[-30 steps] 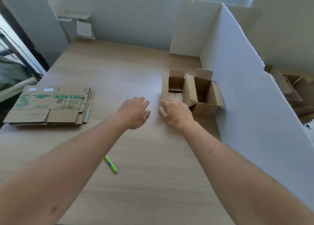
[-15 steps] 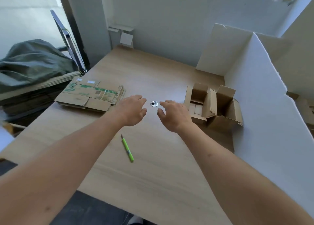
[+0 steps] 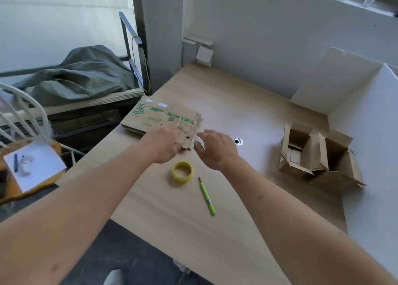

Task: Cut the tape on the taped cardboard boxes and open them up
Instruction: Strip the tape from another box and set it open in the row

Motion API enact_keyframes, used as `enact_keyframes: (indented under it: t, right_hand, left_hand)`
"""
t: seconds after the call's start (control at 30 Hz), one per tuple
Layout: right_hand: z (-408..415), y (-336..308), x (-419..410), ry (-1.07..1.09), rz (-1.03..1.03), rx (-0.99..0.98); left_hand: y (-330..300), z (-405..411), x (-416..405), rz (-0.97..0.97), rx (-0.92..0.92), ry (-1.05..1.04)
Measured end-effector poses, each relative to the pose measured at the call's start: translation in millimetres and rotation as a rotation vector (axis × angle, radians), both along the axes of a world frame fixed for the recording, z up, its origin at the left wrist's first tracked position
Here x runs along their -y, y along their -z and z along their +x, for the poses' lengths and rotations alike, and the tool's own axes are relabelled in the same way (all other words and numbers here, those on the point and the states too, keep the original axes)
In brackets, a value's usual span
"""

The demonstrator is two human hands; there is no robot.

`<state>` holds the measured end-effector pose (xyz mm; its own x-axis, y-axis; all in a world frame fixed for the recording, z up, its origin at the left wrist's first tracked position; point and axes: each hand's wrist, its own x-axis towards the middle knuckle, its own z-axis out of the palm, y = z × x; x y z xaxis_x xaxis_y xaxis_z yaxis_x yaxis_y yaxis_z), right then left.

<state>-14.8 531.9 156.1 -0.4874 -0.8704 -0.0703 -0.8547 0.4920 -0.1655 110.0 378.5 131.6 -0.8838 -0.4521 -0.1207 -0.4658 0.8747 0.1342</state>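
Overhead view of a light wooden table [image 3: 247, 116] seen from the person's head camera. The landmark is a stack of flattened brown cardboard boxes with green print and a strip of clear tape [image 3: 163, 117], lying at the table's left edge. The left hand [image 3: 164, 143] lies over the near right corner of this stack, palm down, fingers bent at the knuckles onto the cardboard; whether they pinch an edge cannot be told. The right hand [image 3: 215, 148] is just right of the stack's near corner, fingers spread and relaxed, holding nothing (it appears to be above the table surface, not on the cardboard).

Nearer the viewer than the stack, beside the left wrist, lies a roll of yellowish clear tape [image 3: 182, 171], flat on the table. Just right of the roll lies a slim lime-green utility knife [image 3: 206, 196], its blade end pointing toward the stack. Right of the stack, past the right hand, a small round metal grommet [image 3: 238, 141] is set in the tabletop. Well to the right of the stack stand two small brown cardboard boxes with their flaps open [image 3: 318, 155], touching each other, against a white foam-board partition [image 3: 370, 134]. Left of the stack, off the table, a grey-green cloth bundle [image 3: 79, 75] rests on a low shelf.
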Motion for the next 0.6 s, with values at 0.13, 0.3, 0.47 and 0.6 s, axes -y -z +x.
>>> enact_keyframes:
  t: [0.13, 0.3, 0.47, 0.6]
  right_hand:
    - [34, 16, 68, 0.049, 0.001, 0.001]
    - [74, 45, 142, 0.149, 0.041, 0.049]
    - [84, 67, 184, 0.218, 0.092, 0.097]
    - [74, 85, 206, 0.266, 0.128, 0.113]
  left_hand:
    - [8, 28, 72, 0.040, 0.035, 0.013]
    - [19, 57, 152, 0.057, 0.053, 0.057]
    - [35, 67, 207, 0.078, 0.094, 0.093]
    - [53, 56, 237, 0.105, 0.129, 0.115]
